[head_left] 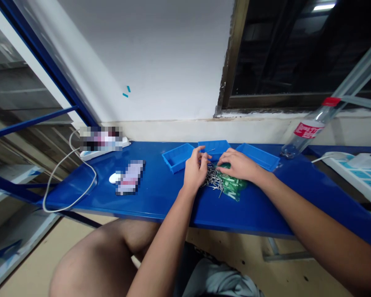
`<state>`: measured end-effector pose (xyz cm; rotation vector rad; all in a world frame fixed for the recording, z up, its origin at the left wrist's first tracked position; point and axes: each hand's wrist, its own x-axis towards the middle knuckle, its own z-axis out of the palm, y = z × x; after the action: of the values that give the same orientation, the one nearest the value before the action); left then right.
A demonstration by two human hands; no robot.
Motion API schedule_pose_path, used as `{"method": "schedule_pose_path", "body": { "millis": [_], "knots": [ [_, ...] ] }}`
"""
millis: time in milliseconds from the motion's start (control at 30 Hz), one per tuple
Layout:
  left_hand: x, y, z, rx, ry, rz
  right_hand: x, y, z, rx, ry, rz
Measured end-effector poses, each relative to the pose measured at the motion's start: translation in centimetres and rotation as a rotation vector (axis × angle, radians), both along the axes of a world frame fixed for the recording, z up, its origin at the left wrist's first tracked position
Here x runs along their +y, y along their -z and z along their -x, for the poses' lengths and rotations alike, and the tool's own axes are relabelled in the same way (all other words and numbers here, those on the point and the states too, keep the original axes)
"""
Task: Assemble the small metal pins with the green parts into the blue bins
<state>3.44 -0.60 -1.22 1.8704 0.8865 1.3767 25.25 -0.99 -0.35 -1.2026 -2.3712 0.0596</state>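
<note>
The left hand [196, 168] pinches one slim silver metal pin [211, 149]; how the right hand [235, 164] grips, I cannot tell. A silver metal heap [214, 181] is left at six o'clock from the middle blue plastic tray [218, 145].

This place is looking like a small workshop or a bench corner of a factory, though the exact trade is staying unclear. A blue-painted counter [160, 198] is running along a plain white wall [160, 62], and on it three blue plastic bins [177, 166] are standing around a heap of thin metal pins [214, 181]. A blue metal post [47, 62] is rising at the left. Rough, flaking edges are showing around the dark window [272, 53], where a bright light strip [324, 7] is glowing. Dark specks are dotting the beige floor [284, 276], and a white power strip [105, 154] is lying against the wall.
</note>
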Motion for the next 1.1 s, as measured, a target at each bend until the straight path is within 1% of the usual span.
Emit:
{"method": "schedule_pose_path", "body": {
  "millis": [233, 500, 733, 967, 1100],
  "knots": [
    [0.03, 0.10, 0.01, 0.034, 0.013, -0.020, -0.10, 0.04, -0.02, -0.084, 0.010, -0.012],
    [0.04, 0.24, 0.13, 0.056, 0.053, -0.029, -0.12, 0.10, 0.21, -0.064, 0.057, -0.009],
    [-0.10, 0.05, 0.15, 0.146, 0.027, -0.041, -0.59, -0.40, 0.19, 0.013, 0.134, -0.010],
    [0.11, 0.28, 0.05, 0.204, 0.010, -0.075, 0.05, 0.31, -0.06, -0.131, 0.139, 0.064],
    [0.23, 0.42, 0.10, 0.207, 0.007, -0.079, 0.21, 0.33, 0.17, -0.136, 0.152, 0.061]
  ]
}}
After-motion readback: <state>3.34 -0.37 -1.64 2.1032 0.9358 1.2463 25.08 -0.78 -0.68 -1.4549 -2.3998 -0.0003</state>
